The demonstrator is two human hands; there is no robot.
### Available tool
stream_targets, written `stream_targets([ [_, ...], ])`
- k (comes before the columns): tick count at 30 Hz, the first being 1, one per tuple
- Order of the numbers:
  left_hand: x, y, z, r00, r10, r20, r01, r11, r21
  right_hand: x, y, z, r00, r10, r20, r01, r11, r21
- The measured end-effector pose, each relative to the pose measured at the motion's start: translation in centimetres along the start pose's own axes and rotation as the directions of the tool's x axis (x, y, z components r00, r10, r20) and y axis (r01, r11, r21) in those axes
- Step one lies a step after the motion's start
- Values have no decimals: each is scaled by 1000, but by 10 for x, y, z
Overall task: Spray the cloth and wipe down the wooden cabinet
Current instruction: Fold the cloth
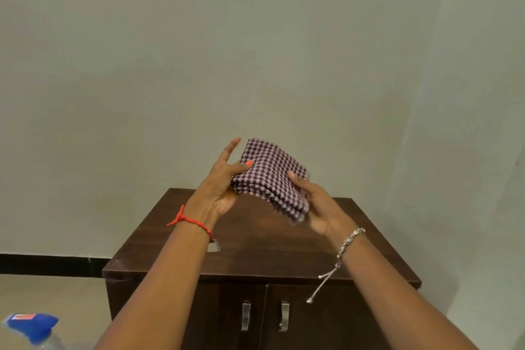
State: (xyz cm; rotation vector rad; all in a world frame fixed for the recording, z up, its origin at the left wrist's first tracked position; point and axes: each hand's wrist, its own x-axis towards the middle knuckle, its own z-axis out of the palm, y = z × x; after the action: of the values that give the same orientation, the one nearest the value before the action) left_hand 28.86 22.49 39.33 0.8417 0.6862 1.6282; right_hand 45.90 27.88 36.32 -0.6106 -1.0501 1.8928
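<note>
Head view: folded checked cloth (271, 182) held up over cabinet (255, 253), pinched between left hand (224, 182) and right hand (318, 207). Soft, light, floppy; best gripped along folded edges. Spray bottle (32, 327) low left, well apart.

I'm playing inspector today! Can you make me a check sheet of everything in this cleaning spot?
Surface: dark wooden cabinet top, bare except a small pale mark near the left wrist.
Job's things: folded checked cloth, held up above the cabinet; spray bottle with blue head at lower left, partly out of view.
Clutter: nothing seen.
Hands: left hand and right hand both hold the cloth, one at each side.
Cables: nothing seen.
Surroundings: plain pale wall, black skirting, light floor; two cabinet doors shut, with metal handles.
</note>
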Motion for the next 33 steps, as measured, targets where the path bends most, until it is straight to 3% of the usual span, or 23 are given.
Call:
stream_targets([
  [4,-6,-2,-12,987,-117,108,82,956,282,-8,-24,-10,980,-134,-147,92,961,-261],
  [10,-15,6,-18,985,-110,133,80,973,215,-15,-29,3,970,-203,-130,133,900,-416],
  [14,-28,20,-27,985,-96,145,47,949,311,-19,-24,20,979,-174,-110,113,899,-424],
  [19,-60,50,-61,992,-76,101,32,925,380,-17,0,58,995,-87,-58,57,916,-397],
  [26,-132,98,-153,996,-52,-72,79,888,452,-4,83,140,994,108,29,-88,918,-387],
  [31,-196,104,-230,973,-65,-222,145,920,363,4,154,187,931,326,163,-252,899,-358],
  [33,-224,99,-263,959,-80,-271,174,923,343,5,188,202,896,391,210,-270,856,-442],
])
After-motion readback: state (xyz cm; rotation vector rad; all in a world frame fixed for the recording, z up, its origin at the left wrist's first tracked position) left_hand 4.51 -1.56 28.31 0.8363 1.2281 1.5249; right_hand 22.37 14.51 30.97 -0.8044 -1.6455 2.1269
